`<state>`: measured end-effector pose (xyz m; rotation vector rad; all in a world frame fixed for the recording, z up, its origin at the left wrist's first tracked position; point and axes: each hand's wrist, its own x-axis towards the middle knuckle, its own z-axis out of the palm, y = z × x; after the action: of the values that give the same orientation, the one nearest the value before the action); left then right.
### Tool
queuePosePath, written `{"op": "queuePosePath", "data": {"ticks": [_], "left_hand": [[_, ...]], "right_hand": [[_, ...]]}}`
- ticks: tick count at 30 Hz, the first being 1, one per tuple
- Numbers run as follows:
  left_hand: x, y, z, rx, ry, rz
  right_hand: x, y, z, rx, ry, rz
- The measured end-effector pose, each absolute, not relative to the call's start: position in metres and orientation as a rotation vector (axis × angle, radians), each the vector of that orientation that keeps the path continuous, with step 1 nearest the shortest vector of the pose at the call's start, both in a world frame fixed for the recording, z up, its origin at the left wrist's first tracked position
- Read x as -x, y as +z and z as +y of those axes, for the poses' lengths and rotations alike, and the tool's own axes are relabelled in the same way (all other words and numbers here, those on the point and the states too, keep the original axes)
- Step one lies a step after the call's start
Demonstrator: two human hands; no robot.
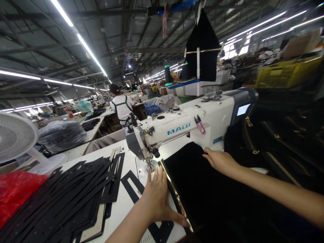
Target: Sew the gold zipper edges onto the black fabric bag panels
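Note:
A black fabric panel (197, 182) with a gold zipper (174, 189) along its left edge lies on the white sewing machine's bed. My left hand (158, 199) rests with fingers spread beside the needle area, its thumb touching the zipper's lower part. At the panel's far right edge, my right hand (219, 161) pinches the fabric between thumb and fingers. The sewing machine (174, 126) stands over the panel's upper left corner, its presser foot near my left fingertips. Under and beside my left hand lies a black frame-shaped piece (131, 185), partly hidden.
A loose pile of black slotted pieces (68, 199) covers the table's left side, beside a red plastic bag (17, 192) and a white fan (15, 138). Pink thread snips (199, 125) sit on the machine. Dark zippered pieces (275, 135) are heaped at right. A person (123, 104) sits ahead.

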<state>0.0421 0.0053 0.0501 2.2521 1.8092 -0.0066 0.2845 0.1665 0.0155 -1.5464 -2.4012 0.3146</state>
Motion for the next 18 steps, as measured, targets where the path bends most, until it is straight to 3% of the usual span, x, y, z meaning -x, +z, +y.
{"op": "queuePosePath", "data": {"ticks": [9,18], "left_hand": [[-0.044,0.051,0.016,-2.336,-0.254,1.863],[-0.036,0.040,0.014,-2.486,-0.176,1.954]], "right_hand": [[-0.257,0.017,0.219,1.679,0.486,-2.357],[-0.254,0.016,0.195,1.501,0.015,-2.351]]}}
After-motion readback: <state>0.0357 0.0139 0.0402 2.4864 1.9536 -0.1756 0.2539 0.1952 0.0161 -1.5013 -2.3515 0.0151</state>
